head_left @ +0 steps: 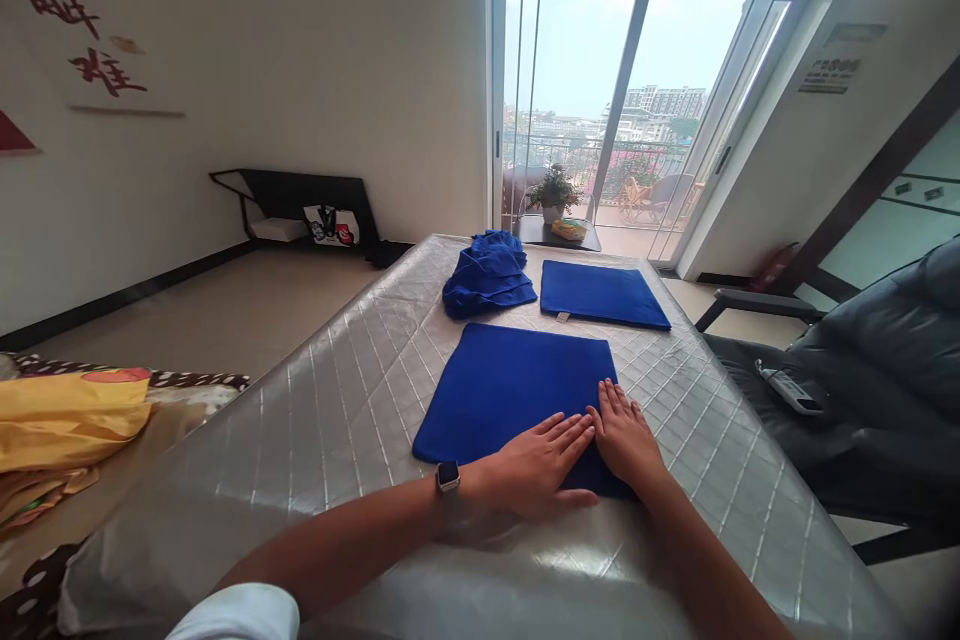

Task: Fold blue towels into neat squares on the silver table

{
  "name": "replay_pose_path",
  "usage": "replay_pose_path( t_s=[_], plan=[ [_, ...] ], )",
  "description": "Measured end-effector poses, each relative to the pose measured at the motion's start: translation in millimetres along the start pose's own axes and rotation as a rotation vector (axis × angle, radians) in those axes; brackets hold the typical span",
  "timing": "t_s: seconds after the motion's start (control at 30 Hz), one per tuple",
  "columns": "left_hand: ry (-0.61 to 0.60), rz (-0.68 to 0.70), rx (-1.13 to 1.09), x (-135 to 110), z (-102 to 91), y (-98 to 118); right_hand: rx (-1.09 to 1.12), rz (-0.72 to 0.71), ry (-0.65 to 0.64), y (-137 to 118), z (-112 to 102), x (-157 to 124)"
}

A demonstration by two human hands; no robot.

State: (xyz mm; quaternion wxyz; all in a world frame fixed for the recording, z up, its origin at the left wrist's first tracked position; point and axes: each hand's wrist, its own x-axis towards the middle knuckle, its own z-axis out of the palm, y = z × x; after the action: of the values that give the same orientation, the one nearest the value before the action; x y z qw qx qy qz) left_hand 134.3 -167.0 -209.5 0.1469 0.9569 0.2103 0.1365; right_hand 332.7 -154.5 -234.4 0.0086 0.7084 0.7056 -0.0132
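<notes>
A folded blue cloth [517, 380] lies flat on the table in front of me. My left hand [540, 460], with a watch [448, 477] on the wrist, rests flat on its near edge, fingers stretched out to the right. Over the right edge of the same cloth lies my right hand [622, 430], palm down, its fingers pointing away from me. The fingertips of the left hand meet the side of the right. Further back on the right is a second folded blue cloth [604, 295] with a small white tag. Left of that sits a crumpled heap of blue cloth [491, 275].
A silver quilted cover [337, 420] spreads over the table. On the right stands a dark armchair [870, 400] with a remote control [791, 390] on it. Yellow fabric [67, 420] lies at the far left. Beyond the table, a potted plant [553, 192] stands by the glass door.
</notes>
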Motion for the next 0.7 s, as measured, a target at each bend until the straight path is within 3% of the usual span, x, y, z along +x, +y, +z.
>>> replay_pose_path(
  t_s=[0.17,0.3,0.37,0.47,0.6,0.7],
  plan=[
    [-0.171,-0.010,-0.119,-30,-16.6,20,0.041,0.025,-0.009,-2,-3,1],
    [-0.311,0.080,-0.261,-39,-39.2,28,0.048,0.035,-0.025,-2,-3,2],
    [-0.264,0.092,-0.248,-34,-47.0,18,0.045,0.028,-0.027,-2,-3,2],
    [-0.099,-0.001,-0.118,-17,-46.3,-13,0.038,0.028,-0.022,-2,-2,2],
    [-0.012,-0.189,0.051,-7,-26.3,-57,0.045,0.043,-0.005,-2,-1,1],
    [-0.007,-0.204,0.135,-19,-13.8,-70,0.045,0.046,-0.018,-2,-1,1]
  ],
)
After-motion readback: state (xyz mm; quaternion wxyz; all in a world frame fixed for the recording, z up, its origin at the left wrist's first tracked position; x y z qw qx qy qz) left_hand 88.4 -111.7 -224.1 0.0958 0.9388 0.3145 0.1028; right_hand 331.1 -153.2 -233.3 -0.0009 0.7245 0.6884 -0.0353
